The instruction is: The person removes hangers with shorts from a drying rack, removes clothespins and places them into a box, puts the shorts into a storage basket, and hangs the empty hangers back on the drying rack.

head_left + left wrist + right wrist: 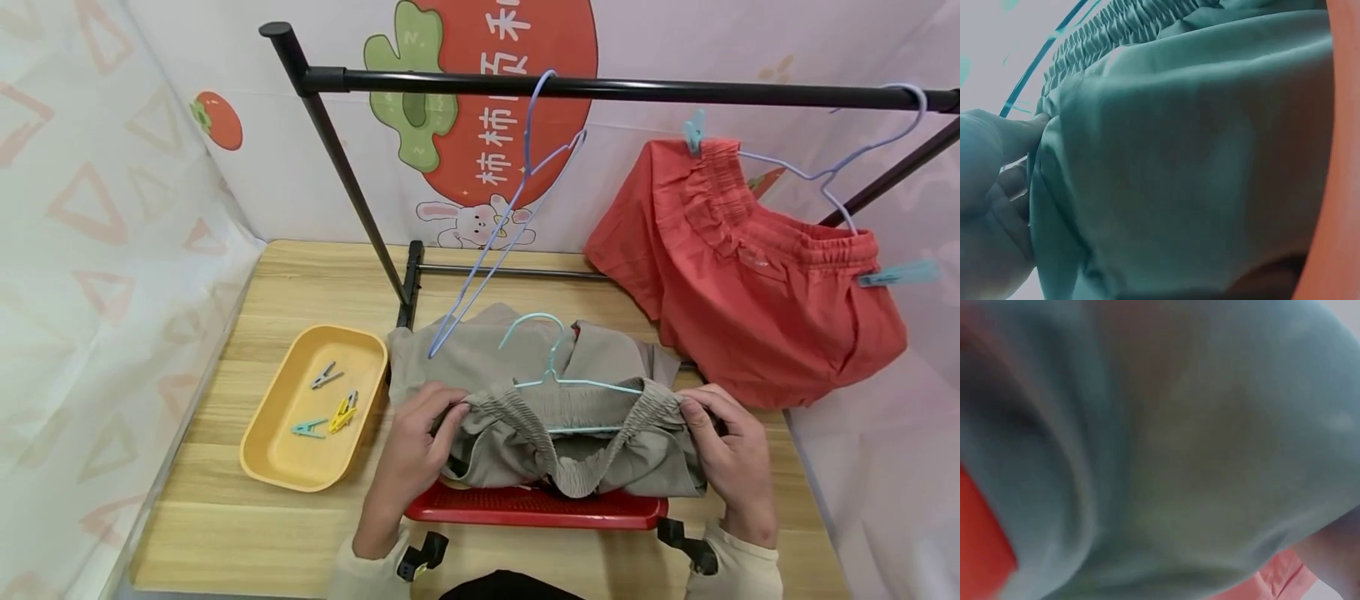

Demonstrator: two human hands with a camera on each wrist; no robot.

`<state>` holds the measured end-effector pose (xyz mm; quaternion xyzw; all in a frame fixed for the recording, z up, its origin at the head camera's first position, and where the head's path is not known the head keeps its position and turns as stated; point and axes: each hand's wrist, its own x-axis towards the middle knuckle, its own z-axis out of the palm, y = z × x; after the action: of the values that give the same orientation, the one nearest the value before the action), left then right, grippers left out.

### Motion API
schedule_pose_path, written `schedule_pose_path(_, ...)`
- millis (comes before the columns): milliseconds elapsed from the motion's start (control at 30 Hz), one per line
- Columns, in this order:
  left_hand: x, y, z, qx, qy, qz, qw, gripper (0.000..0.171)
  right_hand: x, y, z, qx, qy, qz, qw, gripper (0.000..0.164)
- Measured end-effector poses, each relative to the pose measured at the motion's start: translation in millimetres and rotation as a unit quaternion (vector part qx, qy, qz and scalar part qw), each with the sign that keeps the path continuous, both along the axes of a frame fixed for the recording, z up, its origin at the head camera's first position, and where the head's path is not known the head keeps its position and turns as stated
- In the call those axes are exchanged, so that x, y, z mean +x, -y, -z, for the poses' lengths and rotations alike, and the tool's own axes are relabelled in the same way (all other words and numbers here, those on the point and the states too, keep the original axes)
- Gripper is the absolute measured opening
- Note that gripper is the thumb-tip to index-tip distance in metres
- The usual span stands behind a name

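Observation:
Grey-green shorts (645, 450) with a gathered elastic waistband spread between both hands in the head view. A mint-green wire hanger (553, 367) sits within the waistband, its hook standing up above it. My left hand (420, 442) pinches the waistband's left end between thumb and fingers. At the right end, my right hand (731, 446) grips the waistband the same way. Cloth of the shorts (1179, 144) fills most of the left wrist view, with the left thumb at its edge. Under the shorts is a red basket (525, 517), mostly covered by them.
A black rack bar (450, 82) crosses above, carrying a bare blue hanger (527, 167). Red shorts (750, 267) hang at right from another hanger with blue clothespins (900, 273). A yellow tray (262, 433) at left holds several clothespins (309, 428). More grey cloth (427, 358) lies behind.

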<state>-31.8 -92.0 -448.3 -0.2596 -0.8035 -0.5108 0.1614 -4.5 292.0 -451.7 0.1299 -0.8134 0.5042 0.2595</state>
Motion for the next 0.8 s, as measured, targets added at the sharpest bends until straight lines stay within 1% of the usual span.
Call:
schedule_pose_path(133, -2.3, -8.8, 0.5, 0.012, -0.001, 0.011, 0.9999, 0.015, 0.1, 1.4, -1.1, 0.002, 0.007, 0.0, 1.0, 0.02)
schedule_pose_path(367, -3.8, -11.3, 6.0, 0.031, 0.015, 0.005, 0.9994, 0.015, -2.7, 0.8, -2.0, -0.012, -0.006, -0.008, 1.0, 0.017)
schedule_pose_path(500, -3.4, -6.4, 7.7, 0.039, 0.025, 0.006, 0.9989, 0.015, -2.8, -1.9, -1.3, -0.03, -0.016, -0.008, 0.999, 0.017)
schedule_pose_path(633, -0.8, 2.8, 9.0, 0.05, 0.041, 0.018, 0.9978, 0.018, -0.4, -6.7, -0.9, -0.046, -0.026, 0.007, 0.999, 0.017)
schedule_pose_path(800, 1.9, 14.7, 11.3, 0.071, 0.053, 0.032, 0.9956, 0.024, 0.8, -11.9, -0.3, -0.105, -0.06, 0.014, 0.993, 0.016)
